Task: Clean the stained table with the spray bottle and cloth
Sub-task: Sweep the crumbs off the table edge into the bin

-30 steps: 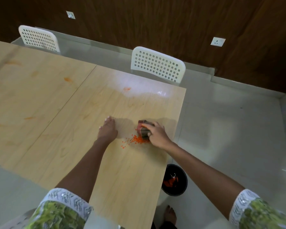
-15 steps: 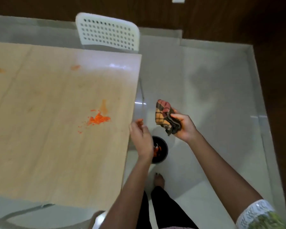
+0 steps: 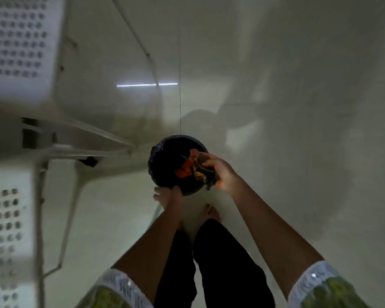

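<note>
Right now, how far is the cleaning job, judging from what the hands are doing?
Midway, it seems. Orange debris already lies inside the black bin. In hand: the right hand grips the cloth over the bin, and the left hand holds the rim. What remains cannot be judged: the table and spray bottle are out of view.

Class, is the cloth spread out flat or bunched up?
Bunched up: the right hand grips the cloth in a crumpled wad over the black bin.
</note>
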